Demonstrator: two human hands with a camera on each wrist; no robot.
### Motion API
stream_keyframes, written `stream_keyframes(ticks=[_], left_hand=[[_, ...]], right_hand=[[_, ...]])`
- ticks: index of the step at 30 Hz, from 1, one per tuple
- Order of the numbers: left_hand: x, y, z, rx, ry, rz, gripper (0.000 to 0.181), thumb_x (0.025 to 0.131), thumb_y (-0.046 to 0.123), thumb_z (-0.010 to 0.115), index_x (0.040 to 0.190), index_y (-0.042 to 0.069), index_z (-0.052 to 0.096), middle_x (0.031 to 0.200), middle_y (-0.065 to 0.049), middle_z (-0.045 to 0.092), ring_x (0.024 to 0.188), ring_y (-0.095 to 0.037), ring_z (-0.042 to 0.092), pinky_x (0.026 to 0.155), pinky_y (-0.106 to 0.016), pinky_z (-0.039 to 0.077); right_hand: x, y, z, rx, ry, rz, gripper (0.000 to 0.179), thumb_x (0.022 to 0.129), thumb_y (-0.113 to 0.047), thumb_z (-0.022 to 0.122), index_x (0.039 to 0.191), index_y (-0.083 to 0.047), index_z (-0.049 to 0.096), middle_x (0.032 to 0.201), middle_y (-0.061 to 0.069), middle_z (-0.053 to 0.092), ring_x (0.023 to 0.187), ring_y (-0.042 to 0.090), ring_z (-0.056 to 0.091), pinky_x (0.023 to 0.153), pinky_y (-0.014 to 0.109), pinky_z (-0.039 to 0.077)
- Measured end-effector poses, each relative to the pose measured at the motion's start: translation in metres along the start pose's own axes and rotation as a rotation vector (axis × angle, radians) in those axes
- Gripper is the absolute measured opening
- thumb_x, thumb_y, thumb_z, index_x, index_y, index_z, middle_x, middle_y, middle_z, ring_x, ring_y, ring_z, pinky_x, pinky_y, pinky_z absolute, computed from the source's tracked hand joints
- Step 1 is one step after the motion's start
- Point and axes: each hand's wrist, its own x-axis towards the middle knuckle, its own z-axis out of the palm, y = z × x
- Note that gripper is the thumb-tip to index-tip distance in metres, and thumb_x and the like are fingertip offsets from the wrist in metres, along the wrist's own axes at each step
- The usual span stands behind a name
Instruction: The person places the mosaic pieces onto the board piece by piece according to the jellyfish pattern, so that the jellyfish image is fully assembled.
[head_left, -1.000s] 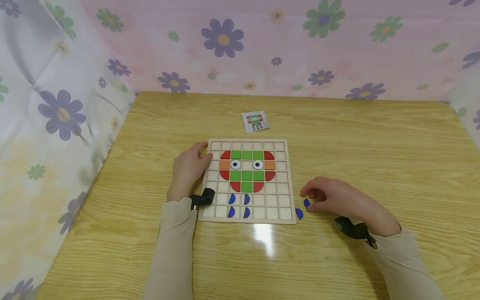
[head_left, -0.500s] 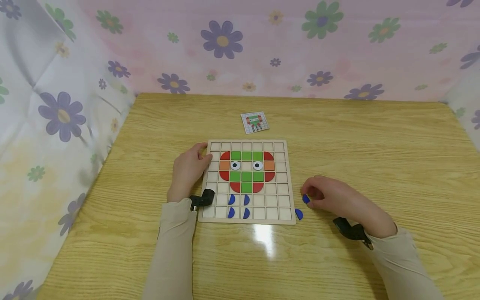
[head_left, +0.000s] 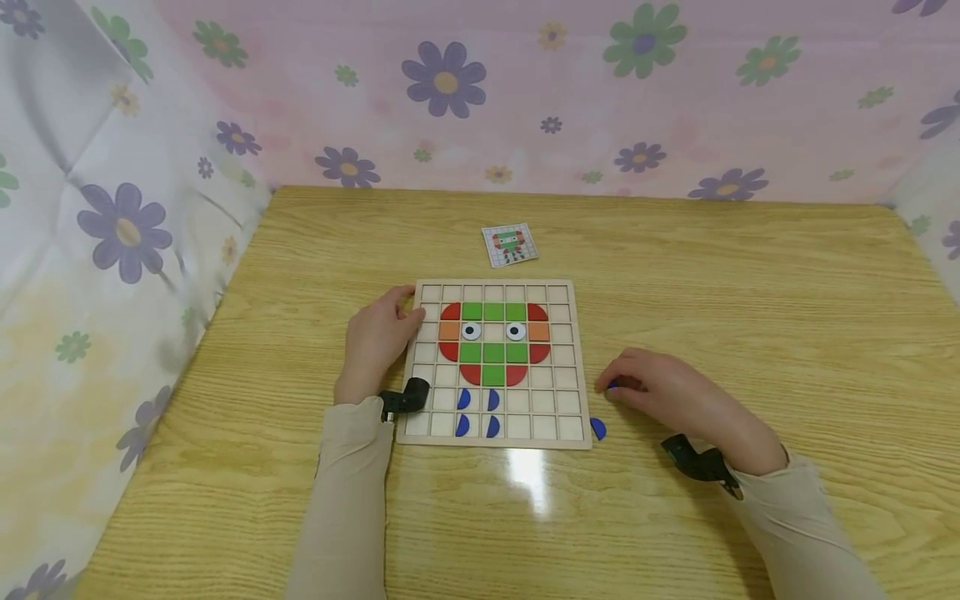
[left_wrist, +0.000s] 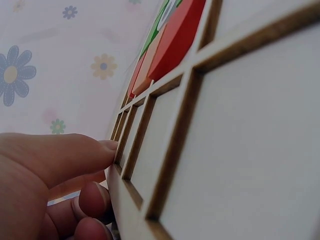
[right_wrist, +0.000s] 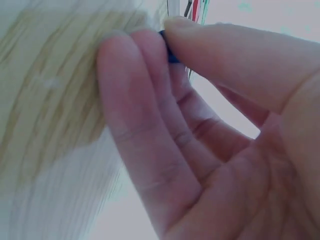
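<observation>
A square wooden grid board [head_left: 543, 402] lies on the table, with a figure of green, red and orange tiles [head_left: 493, 354] and two round eye tiles [head_left: 516, 331] in its cells. Below the figure, several blue half-circle tiles sit in the lower cells. My left hand [head_left: 377, 337] grips the board's left edge, its thumb [left_wrist: 82, 155] on the rim and the other fingers curled at the side. To the right of the board, my right hand [head_left: 663, 392] pinches a blue half-circle tile [right_wrist: 172, 54] between thumb and fingertips, mostly hidden by them.
Another blue half-circle tile [head_left: 597, 429] lies at the board's lower right corner. Behind the board is a small printed card [head_left: 511, 244] showing a similar figure on a grid. Flowered cloth [head_left: 495, 92] walls the table [head_left: 480, 533] at the back and sides.
My right fingers have closed round the blue half-circle tile, which was mostly visible before, and the hand has shifted slightly. My left hand and the board keep their place.
</observation>
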Motion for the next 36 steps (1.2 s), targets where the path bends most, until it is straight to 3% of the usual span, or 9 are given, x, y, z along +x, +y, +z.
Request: stream_keyframes(ticks=[9, 17, 25, 36], left_hand=[[0.001, 0.001, 0.0, 0.005, -0.001, 0.001, 0.043, 0.087, 0.034, 0.054, 0.125, 0.015, 0.052, 0.071, -0.002, 0.051, 0.061, -0.019, 0.046, 0.054, -0.03, 0.032], [0.001, 0.0, 0.002, 0.009, -0.001, -0.002, 0.044, 0.087, 0.034, 0.054, 0.126, 0.015, 0.051, 0.07, -0.002, 0.05, 0.06, -0.019, 0.046, 0.054, -0.03, 0.032], [0.001, 0.0, 0.001, 0.007, 0.003, 0.002, 0.043, 0.087, 0.034, 0.054, 0.125, 0.014, 0.052, 0.072, -0.002, 0.051, 0.061, -0.019, 0.046, 0.054, -0.03, 0.032], [0.001, -0.001, 0.002, 0.019, 0.001, -0.012, 0.044, 0.087, 0.035, 0.054, 0.126, 0.016, 0.051, 0.069, -0.002, 0.051, 0.06, -0.019, 0.046, 0.054, -0.03, 0.032]], right_hand=[[0.002, -0.008, 0.001, 0.035, 0.108, 0.032, 0.007, 0.082, -0.021, 0.065, 0.088, -0.022, 0.061, 0.084, -0.011, 0.058, 0.076, 0.006, 0.053, 0.067, 0.03, 0.044], [0.004, -0.01, 0.003, -0.013, 0.226, -0.129, 0.021, 0.085, -0.004, 0.058, 0.098, -0.017, 0.067, 0.093, -0.005, 0.05, 0.075, 0.009, 0.044, 0.063, 0.027, 0.04], [0.007, -0.012, 0.004, -0.032, 0.225, -0.126, 0.019, 0.082, -0.002, 0.06, 0.098, -0.011, 0.068, 0.098, 0.001, 0.058, 0.088, 0.016, 0.055, 0.072, 0.035, 0.046], [0.007, -0.012, 0.005, -0.001, 0.23, -0.061, 0.019, 0.083, -0.016, 0.063, 0.101, -0.017, 0.066, 0.095, -0.004, 0.065, 0.084, 0.011, 0.059, 0.072, 0.034, 0.047]])
